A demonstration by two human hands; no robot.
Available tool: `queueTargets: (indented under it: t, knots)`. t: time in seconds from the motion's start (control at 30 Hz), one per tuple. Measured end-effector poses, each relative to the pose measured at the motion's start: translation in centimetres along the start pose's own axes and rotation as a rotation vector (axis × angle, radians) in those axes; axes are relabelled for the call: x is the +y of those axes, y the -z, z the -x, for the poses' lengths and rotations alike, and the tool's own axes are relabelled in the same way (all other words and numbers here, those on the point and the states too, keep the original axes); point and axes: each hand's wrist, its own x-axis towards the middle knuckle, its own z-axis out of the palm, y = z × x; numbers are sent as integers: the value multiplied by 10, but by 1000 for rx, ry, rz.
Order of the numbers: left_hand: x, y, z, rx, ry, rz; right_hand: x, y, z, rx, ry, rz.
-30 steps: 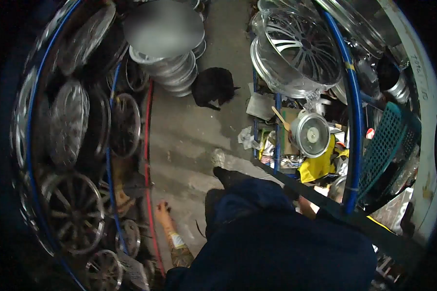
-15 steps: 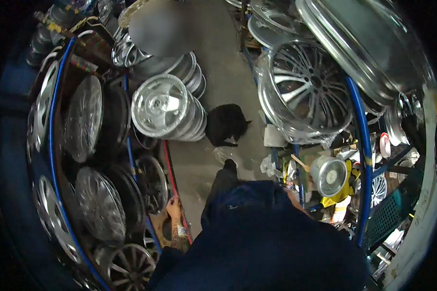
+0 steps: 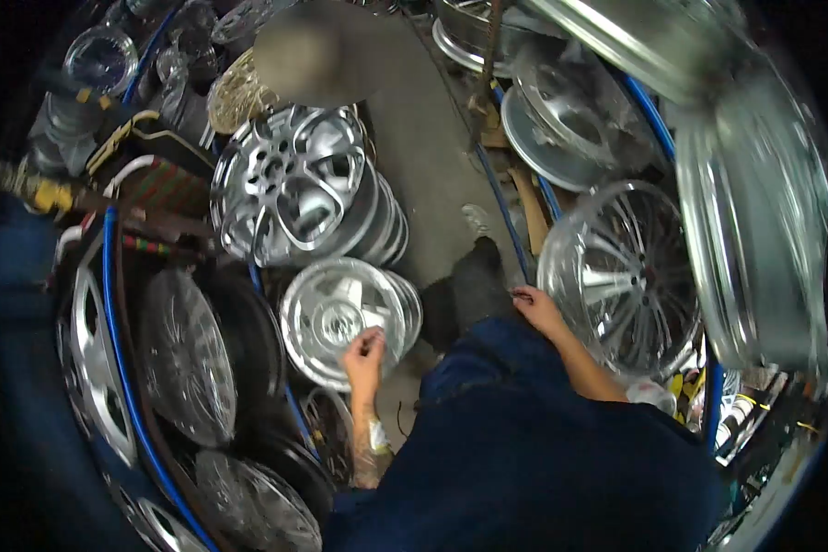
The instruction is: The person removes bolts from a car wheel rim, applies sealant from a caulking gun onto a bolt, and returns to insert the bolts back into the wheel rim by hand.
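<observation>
My left hand [image 3: 365,357] is in front of a silver wheel rim [image 3: 329,322]; its fingers are loosely curled and a gap shows by the thumb. Whether it touches the rim I cannot tell. My right hand [image 3: 536,309] hangs beside my dark trouser leg [image 3: 480,283], fingers slightly bent and apart, with nothing visible in them. Close to its right stands a large multi-spoke wheel rim [image 3: 630,276] in clear wrapping. A shiny rim with wide openings [image 3: 290,179] tops another stack farther up on the left.
A narrow grey floor aisle [image 3: 414,138] runs between racks with blue posts [image 3: 124,386]. Wrapped rims [image 3: 189,354] fill the left rack. Large rims [image 3: 754,230] jut out at upper right. A blurred patch [image 3: 308,60] covers the aisle's far left side.
The view has moved forward along the aisle and turned. My left hand has gone from the red-edged shelf to the silver rim. My right hand now shows fully; a foot has stepped ahead.
</observation>
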Motion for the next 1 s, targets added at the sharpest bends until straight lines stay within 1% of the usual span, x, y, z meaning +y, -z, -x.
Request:
queueTargets:
  t: [0.03,0.07,0.1,0.13,0.17,0.23,0.27,0.3,0.37,0.43,0.5,0.57,0.6,0.63,0.7,0.77,0.8,0.83,0.87,0.9,0.93,0.97,1.0]
  knots:
    - [15,-12,-17,-22,-40,-55,-48,2,-33,-40,-35,50]
    - [29,-23,-37,-38,-83,-106,-58,-1,-81,-25,-19,33]
    - [47,-31,-49,-82,-96,-28,-63,-8,-131,-13,-1,17]
    - [80,-51,-100,-110,-109,68,-84,0,-227,-14,28,19]
    - [89,-62,-123,-77,-26,207,-75,-2,-284,-30,58,-91]
    - [116,-81,-186,-32,124,474,-100,21,-385,-140,-28,206]
    - [144,-97,-216,-20,136,636,-103,26,-423,-190,-89,343]
    - [168,-109,-244,-56,127,647,-88,34,-474,-283,-16,599]
    - [226,-137,-294,-147,87,683,-127,52,-561,-454,-201,1002]
    - [256,-153,-336,-184,29,702,-221,60,-608,-276,-215,759]
    - [285,-160,-382,-195,2,660,-264,38,-671,-162,-83,516]
    - [305,-165,-429,-155,79,700,-317,9,-712,-169,2,311]
    - [315,-170,-456,-136,115,723,-338,-6,-738,-322,76,417]
    - [322,-173,-486,-138,124,682,-359,-19,-769,-475,159,529]
    - [340,-182,-543,-85,158,664,-404,-41,-824,-690,295,731]
    - [358,-185,-607,-33,157,663,-459,-51,-880,-714,235,719]
    - [368,-187,-637,-16,156,720,-479,-55,-912,-726,201,723]
    - [381,-188,-673,-5,150,777,-460,-80,-976,-715,265,747]
    - [395,-183,-710,0,148,821,-459,-91,-1021,-697,297,741]
    - [409,-180,-752,2,125,717,-463,-93,-1066,-672,330,733]
    - [427,-175,-792,20,83,701,-474,-92,-1103,-656,365,740]
    - [444,-171,-828,51,60,692,-478,-90,-1136,-633,251,724]
    - [460,-165,-861,83,37,678,-486,-82,-1164,-639,196,768]
